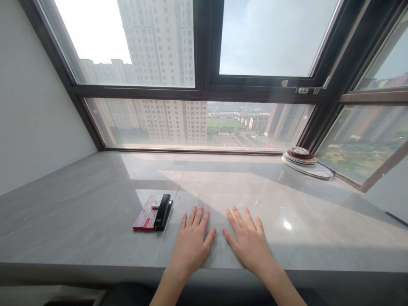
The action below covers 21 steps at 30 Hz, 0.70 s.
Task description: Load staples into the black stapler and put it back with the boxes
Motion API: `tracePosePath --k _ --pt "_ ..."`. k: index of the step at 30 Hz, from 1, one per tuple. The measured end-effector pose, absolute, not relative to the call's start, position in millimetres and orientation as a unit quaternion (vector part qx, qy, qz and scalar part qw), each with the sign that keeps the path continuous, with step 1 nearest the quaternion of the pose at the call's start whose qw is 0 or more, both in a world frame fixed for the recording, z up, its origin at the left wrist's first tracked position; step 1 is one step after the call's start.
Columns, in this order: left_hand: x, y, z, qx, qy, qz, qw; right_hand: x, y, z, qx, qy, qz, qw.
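Observation:
My left hand (192,240) and my right hand (247,240) lie flat, palms down, side by side on the grey stone window ledge (95,221), fingers stretched out and holding nothing. A black stapler (162,211) lies just left of my left hand, a short gap away. Beside it are small red and white boxes (145,214), touching the stapler's left side.
A stack of round plates or discs (302,160) sits at the back right of the ledge by the window corner. Large dark-framed windows (204,89) run along the back; a white wall (35,114) bounds the left. The ledge's front edge is near my wrists.

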<state>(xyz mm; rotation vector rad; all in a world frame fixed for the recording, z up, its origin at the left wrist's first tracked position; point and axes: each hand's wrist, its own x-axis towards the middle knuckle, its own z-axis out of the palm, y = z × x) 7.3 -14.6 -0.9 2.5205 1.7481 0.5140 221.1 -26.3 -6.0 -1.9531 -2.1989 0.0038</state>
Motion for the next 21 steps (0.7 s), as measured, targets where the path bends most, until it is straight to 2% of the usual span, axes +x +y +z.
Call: tracePosePath --k 21 --pt "4.5 -13.7 -7.7 0.819 0.54 0.196 0.015 221.7 -25.9 -7.8 -0.654 -0.747 0.003 0.124"
